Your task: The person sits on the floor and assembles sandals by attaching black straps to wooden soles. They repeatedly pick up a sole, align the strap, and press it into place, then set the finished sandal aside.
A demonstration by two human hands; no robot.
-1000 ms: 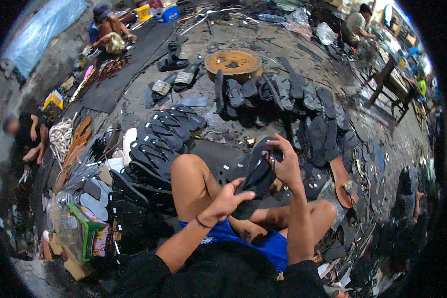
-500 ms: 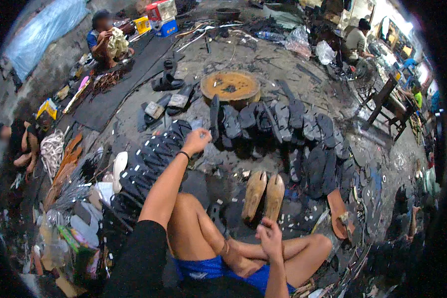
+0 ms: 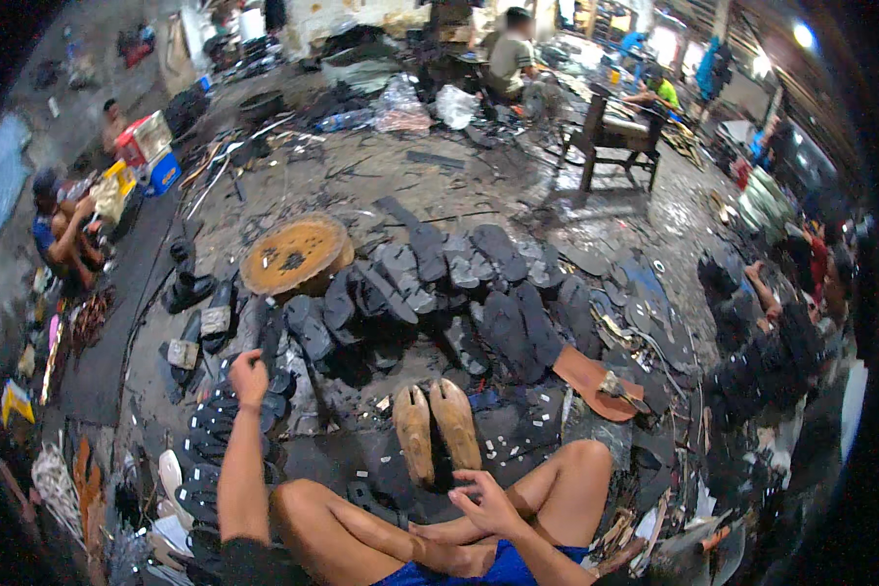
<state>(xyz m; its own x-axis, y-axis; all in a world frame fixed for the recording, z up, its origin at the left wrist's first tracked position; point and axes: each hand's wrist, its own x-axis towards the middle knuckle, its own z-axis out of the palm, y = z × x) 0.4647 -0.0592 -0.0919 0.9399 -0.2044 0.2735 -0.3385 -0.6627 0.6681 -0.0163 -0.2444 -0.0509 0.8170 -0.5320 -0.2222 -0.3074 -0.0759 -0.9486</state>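
My left hand (image 3: 249, 379) is reached out to the left with its fingers curled. It lies just below a dark sandal (image 3: 255, 320) at the left end of a curved row of black sandals (image 3: 400, 273); whatever the fingers grip is hidden. Close to my crossed legs, my right hand (image 3: 483, 503) hovers with its fingers apart and nothing in them. Right in front of it, a pair of wooden shoe lasts (image 3: 434, 430) lies side by side on the dark floor mat. Beneath my left forearm runs a line of black straps with white tags (image 3: 205, 439).
A round wooden block (image 3: 295, 256) stands behind the sandals. To the right lies a brown sole-shaped piece (image 3: 596, 386). White scraps dot the mat. A wooden chair (image 3: 610, 137) stands farther back, and other people (image 3: 510, 59) sit around the workshop.
My view has swung to the right, so the scene sits farther left. My right hand has spread its fingers. The left stays stretched out near the row's left end.
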